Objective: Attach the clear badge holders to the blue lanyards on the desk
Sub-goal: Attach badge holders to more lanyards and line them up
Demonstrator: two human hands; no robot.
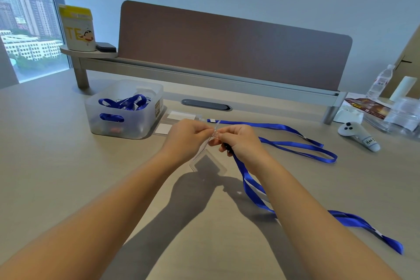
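My left hand (187, 135) pinches the top of a clear badge holder (208, 163), which hangs tilted just above the desk. My right hand (241, 141) grips the clip end of a blue lanyard (252, 191), and the two hands meet at the holder's strap. That lanyard trails to the lower right across the desk. A second blue lanyard (295, 141) lies looped behind my right hand. Two more clear badge holders (179, 117) with white inserts lie flat beside the bin.
A translucent bin (123, 109) with several blue lanyards stands at the back left. A white controller (356, 135), water bottle (381, 82) and plastic packaging (395, 113) sit at the right. A brown divider (227, 45) on a riser closes off the back.
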